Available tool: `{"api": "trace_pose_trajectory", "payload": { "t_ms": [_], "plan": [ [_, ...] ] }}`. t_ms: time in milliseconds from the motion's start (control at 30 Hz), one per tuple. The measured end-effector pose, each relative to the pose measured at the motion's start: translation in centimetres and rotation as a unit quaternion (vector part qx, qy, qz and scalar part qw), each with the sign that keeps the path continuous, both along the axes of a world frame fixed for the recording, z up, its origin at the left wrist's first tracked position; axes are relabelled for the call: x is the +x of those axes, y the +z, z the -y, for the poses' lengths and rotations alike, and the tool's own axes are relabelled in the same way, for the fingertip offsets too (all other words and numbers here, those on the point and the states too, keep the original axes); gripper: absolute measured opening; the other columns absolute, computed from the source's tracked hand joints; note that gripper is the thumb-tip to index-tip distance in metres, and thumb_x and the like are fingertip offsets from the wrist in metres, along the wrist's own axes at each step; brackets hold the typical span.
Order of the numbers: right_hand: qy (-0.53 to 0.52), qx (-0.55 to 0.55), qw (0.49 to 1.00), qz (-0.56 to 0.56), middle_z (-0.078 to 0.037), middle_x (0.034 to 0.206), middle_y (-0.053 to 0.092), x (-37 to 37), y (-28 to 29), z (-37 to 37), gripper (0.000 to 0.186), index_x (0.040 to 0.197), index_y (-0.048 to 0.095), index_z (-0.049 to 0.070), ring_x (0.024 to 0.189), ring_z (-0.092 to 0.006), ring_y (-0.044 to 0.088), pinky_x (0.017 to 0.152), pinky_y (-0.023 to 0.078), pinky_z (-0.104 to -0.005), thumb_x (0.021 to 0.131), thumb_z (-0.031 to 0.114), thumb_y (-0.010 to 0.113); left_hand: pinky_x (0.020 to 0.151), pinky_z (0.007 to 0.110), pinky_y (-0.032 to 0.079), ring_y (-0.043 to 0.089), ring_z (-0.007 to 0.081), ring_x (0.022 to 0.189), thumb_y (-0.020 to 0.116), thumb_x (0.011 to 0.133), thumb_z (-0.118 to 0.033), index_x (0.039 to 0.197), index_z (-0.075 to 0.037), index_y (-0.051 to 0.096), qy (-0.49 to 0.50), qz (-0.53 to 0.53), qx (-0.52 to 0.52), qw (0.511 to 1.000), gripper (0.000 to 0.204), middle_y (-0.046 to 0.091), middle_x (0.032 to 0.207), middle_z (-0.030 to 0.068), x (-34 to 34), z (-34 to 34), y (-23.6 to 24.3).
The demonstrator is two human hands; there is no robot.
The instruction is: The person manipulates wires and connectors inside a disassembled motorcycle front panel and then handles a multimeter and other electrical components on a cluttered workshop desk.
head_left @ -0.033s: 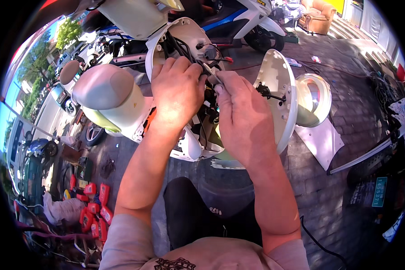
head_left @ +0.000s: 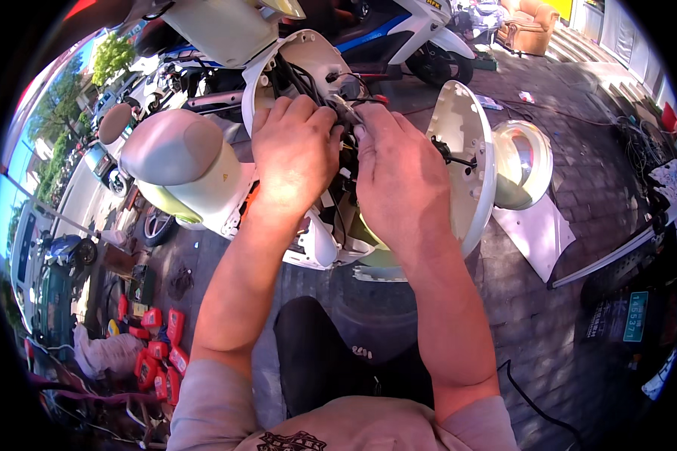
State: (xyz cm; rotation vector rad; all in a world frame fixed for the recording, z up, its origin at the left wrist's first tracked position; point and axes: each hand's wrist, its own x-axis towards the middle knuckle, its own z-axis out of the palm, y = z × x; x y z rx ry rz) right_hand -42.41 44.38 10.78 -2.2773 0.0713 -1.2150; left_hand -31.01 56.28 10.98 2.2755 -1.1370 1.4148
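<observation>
In front of me is a cream-white scooter with its front body panels opened up; its rounded seat [head_left: 177,150] lies to the left. Black wires [head_left: 299,79] run through the cavity between the panels. My left hand [head_left: 297,146] is closed over the wiring, its fingertips hidden. Close to its right, my right hand [head_left: 402,169] pinches a small grey metal tool [head_left: 344,110], possibly pliers, whose tip meets the wires. A curved cream panel [head_left: 466,143] with a black connector on its inner side stands right of my right hand.
A cream ring-shaped part [head_left: 541,161] and a flat white panel [head_left: 538,237] lie at the right. Several red bottles [head_left: 158,349] and a white sack [head_left: 105,353] are at lower left. A blue-and-white scooter [head_left: 406,41] stands behind. A black cable [head_left: 538,410] crosses the paving.
My right hand has shifted slightly left and up, closer to my left hand, and the metal tool has turned in its fingers. My left hand stays nearly where it was.
</observation>
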Motion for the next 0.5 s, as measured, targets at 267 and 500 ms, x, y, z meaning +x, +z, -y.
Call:
{"api": "trace_pose_trajectory", "payload": {
  "t_ms": [267,500],
  "plan": [
    [-0.055,-0.015,0.996,-0.068,-0.011,0.096,0.074,4.9,-4.1,0.9,0.018,0.106,0.072,0.012,0.092,-0.0361,0.073,0.076,0.059,-0.0504,0.09,0.012,0.064,0.09,0.043,0.05,0.065,0.0286,0.102,0.081,0.077,-0.013,0.092,-0.013,0.078,-0.031,-0.005,0.008,0.999,0.015,0.069,0.094,0.0025,0.4,-0.5,-0.4],
    [-0.035,-0.038,0.995,-0.089,-0.01,0.099,0.074,6.0,-6.4,1.6,0.018,0.112,0.073,0.015,0.097,-0.0362,0.072,0.082,0.057,-0.0507,0.098,0.015,0.062,0.092,0.045,0.05,0.064,0.0316,0.105,0.081,0.078,-0.01,0.095,-0.012,0.078,-0.005,-0.019,0.017,1.0,0.018,0.069,0.098,0.0043,0.1,-0.2,-0.6]
  ]
}}
